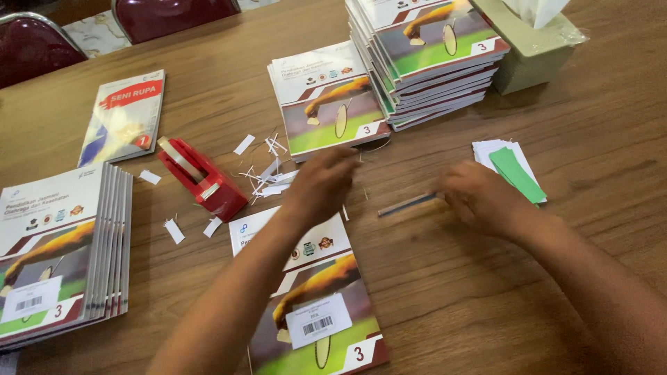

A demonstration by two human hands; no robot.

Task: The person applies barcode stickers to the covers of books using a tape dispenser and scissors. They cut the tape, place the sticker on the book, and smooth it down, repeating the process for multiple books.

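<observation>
A thin dark strip (pixel 407 203) lies on the wooden table (pixel 445 292), its end pinched by the right hand (pixel 479 198); the left hand (pixel 321 182) hovers empty over paper scraps (pixel 267 177) beside a red tape dispenser (pixel 201 178). One barcode-labelled book (pixel 313 298) lies nearest, labelled books (pixel 62 250) at left, a tall stack (pixel 427 55) apparently awaiting.

A thin dark strip (pixel 406 204) lies flat on the wooden table (pixel 486 292).

Two bare forearms, no sleeves visible. Left hand (pixel 321 182), right hand (pixel 479 198): no rings, watch or gloves.
</observation>
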